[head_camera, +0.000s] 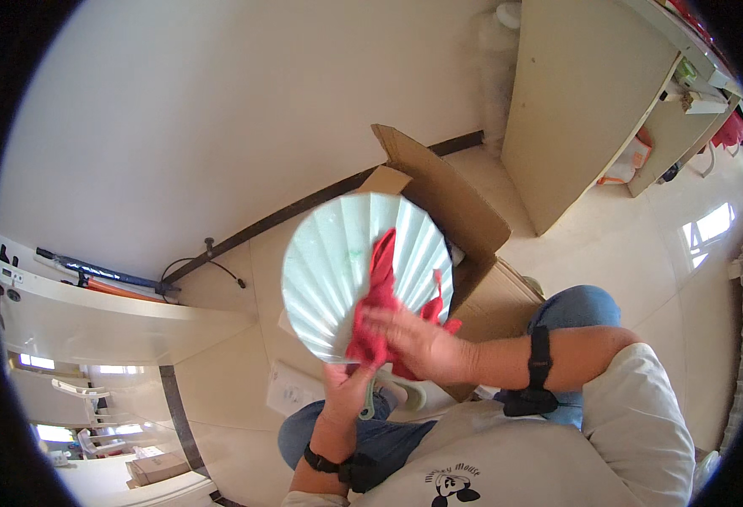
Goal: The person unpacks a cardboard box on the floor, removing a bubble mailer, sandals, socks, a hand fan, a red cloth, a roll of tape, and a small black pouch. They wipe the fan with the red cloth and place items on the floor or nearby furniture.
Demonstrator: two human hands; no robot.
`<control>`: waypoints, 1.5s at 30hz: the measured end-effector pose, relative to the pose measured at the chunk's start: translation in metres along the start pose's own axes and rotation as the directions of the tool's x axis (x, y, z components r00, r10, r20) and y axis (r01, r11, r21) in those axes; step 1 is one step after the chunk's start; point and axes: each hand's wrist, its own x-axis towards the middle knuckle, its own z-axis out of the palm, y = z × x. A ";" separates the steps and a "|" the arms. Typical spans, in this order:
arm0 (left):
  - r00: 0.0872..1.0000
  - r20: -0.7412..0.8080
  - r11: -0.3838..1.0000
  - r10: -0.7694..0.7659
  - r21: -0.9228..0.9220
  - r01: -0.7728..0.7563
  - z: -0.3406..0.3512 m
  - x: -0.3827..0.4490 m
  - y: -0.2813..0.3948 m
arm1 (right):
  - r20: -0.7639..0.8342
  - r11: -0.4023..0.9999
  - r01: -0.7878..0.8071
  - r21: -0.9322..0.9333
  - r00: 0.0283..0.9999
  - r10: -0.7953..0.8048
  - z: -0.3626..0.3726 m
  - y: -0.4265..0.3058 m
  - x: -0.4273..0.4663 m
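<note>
In front of me is a pale mint, round pleated hand fan (327, 266), its ribbed face turned up towards me. My left hand (344, 390) grips it at the lower edge, where a green handle with a looped end (367, 405) shows below. A red cloth (381, 272) lies bunched on the lower right of the pleats. My right hand (425, 345), blurred, presses the cloth against the fan, and loose red ends stick out on its right side.
An open cardboard box (447, 184) stands behind the fan by the wall, its inside mostly hidden. A cabinet (587, 95) rises at right. At left are a white furniture panel (156, 323), a folded blue umbrella (105, 269) and a black cable (219, 266). A white package (292, 390) lies on the floor.
</note>
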 end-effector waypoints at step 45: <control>0.980 -0.012 0.978 -0.198 0.064 0.198 0.004 0.009 0.020 | -0.213 0.314 -0.118 0.942 0.512 0.832 -0.062 0.057 0.049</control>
